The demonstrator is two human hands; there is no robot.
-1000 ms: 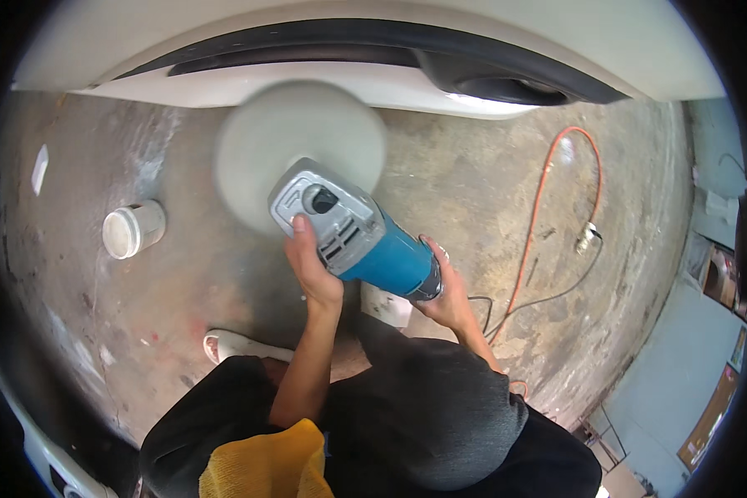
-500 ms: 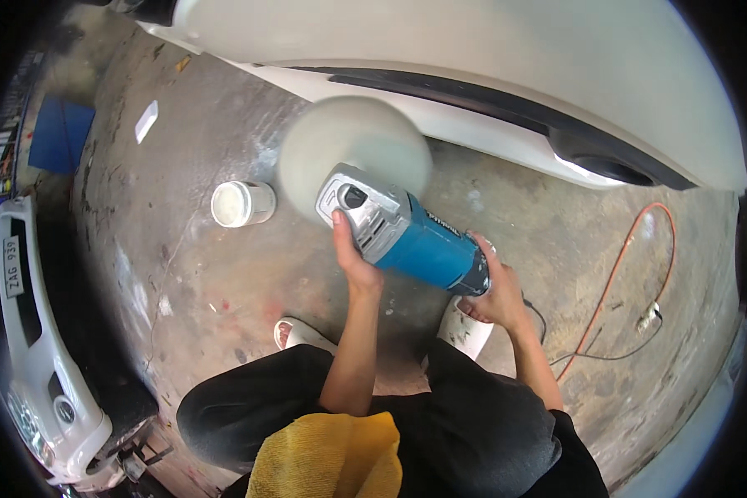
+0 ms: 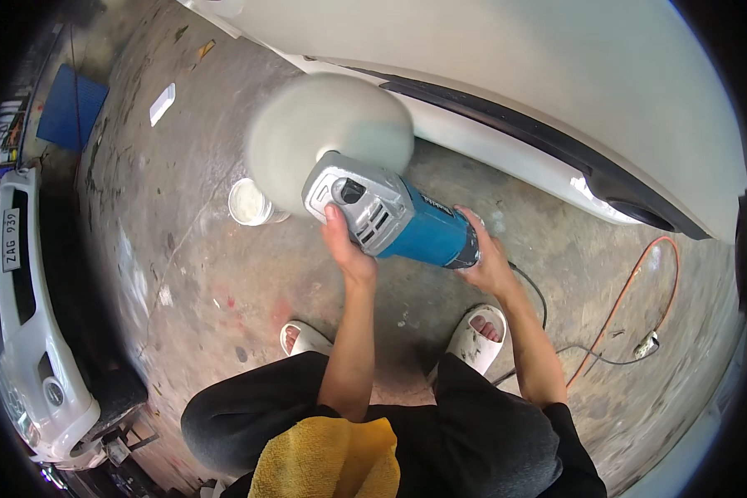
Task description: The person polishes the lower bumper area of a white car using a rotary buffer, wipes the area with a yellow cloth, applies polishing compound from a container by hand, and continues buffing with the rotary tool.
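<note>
Both my hands hold a blue and silver power polisher (image 3: pixel 427 231) whose round pale pad (image 3: pixel 332 124) is blurred by spinning. My left hand (image 3: pixel 350 249) is on the silver gear head, its thumb stretched along the top; the other fingers are hidden underneath. Around the dark rear end of the body, my right hand (image 3: pixel 485 261) is closed. The pad lies close to the lower side of a white car (image 3: pixel 506 66); whether it touches cannot be seen. Just left of the pad stands a white tub (image 3: pixel 247 202), partly covered by it.
A detached silver bumper (image 3: pixel 37 340) stands at the left. An orange extension cord (image 3: pixel 627 290) joins a black cable (image 3: pixel 593 354) on the concrete floor (image 3: pixel 224 266) at right. A blue panel (image 3: pixel 70 108) and a small white tray (image 3: pixel 163 104) lie far left. A yellow cloth (image 3: pixel 324 461) hangs before my lap.
The polisher has shifted slightly left and away from me with both hands on it. Its pad now overlaps the tub's edge. The whole view has also turned a little.
</note>
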